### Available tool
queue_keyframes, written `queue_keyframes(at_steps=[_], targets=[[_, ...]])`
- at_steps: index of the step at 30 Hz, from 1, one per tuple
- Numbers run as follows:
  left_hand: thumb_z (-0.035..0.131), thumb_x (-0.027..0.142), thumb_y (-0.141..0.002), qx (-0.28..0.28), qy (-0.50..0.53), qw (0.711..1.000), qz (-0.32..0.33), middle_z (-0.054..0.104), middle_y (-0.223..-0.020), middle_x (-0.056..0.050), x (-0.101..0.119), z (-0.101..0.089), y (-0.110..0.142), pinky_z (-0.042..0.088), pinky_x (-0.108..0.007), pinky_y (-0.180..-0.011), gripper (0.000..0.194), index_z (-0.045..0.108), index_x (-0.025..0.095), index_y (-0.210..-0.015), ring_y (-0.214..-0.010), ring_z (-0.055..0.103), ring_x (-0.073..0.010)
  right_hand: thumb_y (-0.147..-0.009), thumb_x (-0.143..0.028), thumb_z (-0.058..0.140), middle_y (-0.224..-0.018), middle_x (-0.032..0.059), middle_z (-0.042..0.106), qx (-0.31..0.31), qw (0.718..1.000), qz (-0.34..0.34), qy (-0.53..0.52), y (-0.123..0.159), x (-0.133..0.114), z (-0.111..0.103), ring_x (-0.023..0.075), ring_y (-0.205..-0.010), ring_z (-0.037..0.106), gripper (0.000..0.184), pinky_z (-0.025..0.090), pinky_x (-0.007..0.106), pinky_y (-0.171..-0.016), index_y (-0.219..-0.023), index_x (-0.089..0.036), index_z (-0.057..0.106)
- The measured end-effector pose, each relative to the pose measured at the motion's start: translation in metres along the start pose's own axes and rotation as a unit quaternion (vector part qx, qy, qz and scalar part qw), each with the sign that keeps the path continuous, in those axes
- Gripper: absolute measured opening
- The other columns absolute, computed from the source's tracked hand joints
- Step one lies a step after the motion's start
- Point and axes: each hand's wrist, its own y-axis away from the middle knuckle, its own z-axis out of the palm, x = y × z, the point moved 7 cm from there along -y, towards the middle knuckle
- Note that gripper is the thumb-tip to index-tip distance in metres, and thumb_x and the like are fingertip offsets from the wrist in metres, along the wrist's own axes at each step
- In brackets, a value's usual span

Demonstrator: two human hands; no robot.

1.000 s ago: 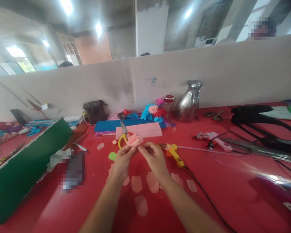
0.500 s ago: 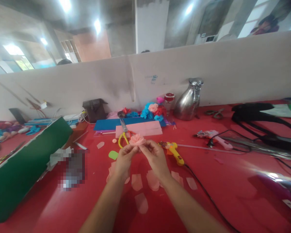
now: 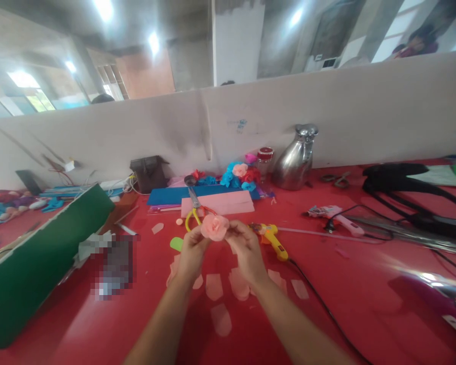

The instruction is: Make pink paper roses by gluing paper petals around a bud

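A pink paper flower is held up over the table between my two hands, its layered petals facing me. My left hand is closed on its left side, and my right hand pinches its right edge. Both hands' fingertips are partly hidden behind the flower. Several loose pink paper petals lie on the table below and around my wrists. Just beyond the flower are scissors with yellow handles. A yellow glue gun rests right of my right hand, and a green paper petal lies left of my left hand.
On the red table, pink paper sheets and finished paper flowers lie at the back. A metal jug stands against the partition. A green board is at left; a pink glue gun and black bag are at right.
The flower has been tilted so that its centre now faces me, and it sits slightly lower. Both hands stay around it with small finger shifts.
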Motion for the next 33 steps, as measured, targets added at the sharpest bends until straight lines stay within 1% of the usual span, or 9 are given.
queue_keyframes(at_steps=[3,8,13,19,23,26,28,30,33], targets=[[0.070,0.025,-0.068,-0.002,-0.004,1.000,0.014,0.071,-0.086,-0.004,0.002,-0.003,-0.001,0.046,-0.030,-0.079,0.018,0.072,0.018,-0.084,-0.084,0.061,-0.0191,-0.080,-0.033,0.055,-0.065,-0.0006,0.053,0.004,1.000,0.018,-0.011,0.001,0.002,-0.001,0.0131,-0.061,0.048,0.015,0.039,0.024,-0.058,-0.072,-0.020,0.059],[0.072,0.026,-0.065,0.000,-0.012,1.000,0.002,0.070,-0.090,-0.006,-0.001,-0.006,-0.002,0.046,-0.031,-0.079,0.018,0.073,0.017,-0.080,-0.089,0.061,-0.0218,-0.078,-0.034,0.058,-0.062,-0.0013,0.051,0.009,0.998,0.034,-0.048,-0.001,0.006,0.000,0.0115,-0.057,0.044,0.017,0.036,0.023,-0.054,-0.069,-0.020,0.058],[0.073,0.029,-0.064,-0.003,-0.010,1.000,-0.003,0.070,-0.089,-0.006,-0.003,-0.006,-0.002,0.046,-0.031,-0.078,0.021,0.073,0.018,-0.082,-0.087,0.061,-0.0219,-0.078,-0.035,0.057,-0.062,-0.0011,0.050,0.016,0.998,0.040,-0.038,-0.001,0.004,-0.001,0.0115,-0.057,0.045,0.019,0.037,0.023,-0.054,-0.068,-0.019,0.058],[0.071,0.028,-0.067,-0.034,-0.018,0.999,0.001,0.070,-0.086,-0.005,-0.003,-0.002,-0.001,0.045,-0.032,-0.078,0.020,0.073,0.019,-0.084,-0.083,0.060,-0.0208,-0.079,-0.033,0.057,-0.060,-0.0021,0.049,0.024,0.997,0.032,-0.064,-0.001,0.002,-0.002,0.0111,-0.056,0.044,0.020,0.035,0.023,-0.053,-0.065,-0.020,0.055],[0.071,0.028,-0.066,-0.017,-0.020,1.000,0.000,0.070,-0.087,-0.005,-0.004,-0.003,-0.002,0.045,-0.031,-0.078,0.019,0.073,0.018,-0.082,-0.084,0.059,-0.0206,-0.080,-0.034,0.056,-0.063,-0.0019,0.051,0.059,0.996,0.010,-0.064,-0.001,-0.002,-0.006,0.0123,-0.058,0.046,0.013,0.037,0.025,-0.055,-0.075,-0.022,0.057],[0.073,0.026,-0.063,0.002,-0.018,1.000,0.002,0.070,-0.086,-0.004,-0.005,-0.006,-0.003,0.045,-0.029,-0.076,0.020,0.073,0.019,-0.081,-0.083,0.059,-0.0197,-0.081,-0.034,0.054,-0.077,0.0008,0.056,0.054,0.998,-0.025,-0.004,0.000,-0.011,-0.007,0.0141,-0.067,0.050,0.013,0.041,0.027,-0.061,-0.083,-0.023,0.061],[0.073,0.026,-0.063,0.004,-0.024,1.000,0.003,0.070,-0.085,-0.003,-0.005,-0.007,-0.003,0.044,-0.028,-0.075,0.020,0.073,0.019,-0.082,-0.082,0.059,-0.0188,-0.082,-0.033,0.054,-0.095,0.0030,0.056,0.055,0.996,-0.060,0.048,0.002,-0.019,-0.009,0.0159,-0.078,0.052,0.014,0.043,0.029,-0.072,-0.089,-0.025,0.062],[0.072,0.025,-0.064,0.000,-0.032,0.999,0.008,0.070,-0.085,-0.003,-0.004,-0.008,-0.003,0.044,-0.028,-0.075,0.020,0.073,0.020,-0.083,-0.080,0.059,-0.0181,-0.082,-0.031,0.054,-0.108,0.0036,0.053,0.066,0.989,-0.101,0.089,0.004,-0.030,-0.012,0.0177,-0.090,0.051,0.015,0.041,0.031,-0.082,-0.094,-0.027,0.063],[0.072,0.024,-0.065,-0.002,-0.036,0.999,0.014,0.070,-0.085,-0.003,-0.003,-0.009,-0.002,0.044,-0.027,-0.074,0.021,0.074,0.020,-0.085,-0.080,0.059,-0.0181,-0.084,-0.029,0.053,-0.110,0.0039,0.050,0.066,0.979,-0.131,0.138,0.006,-0.039,-0.014,0.0192,-0.096,0.049,0.015,0.038,0.034,-0.088,-0.092,-0.027,0.065]])
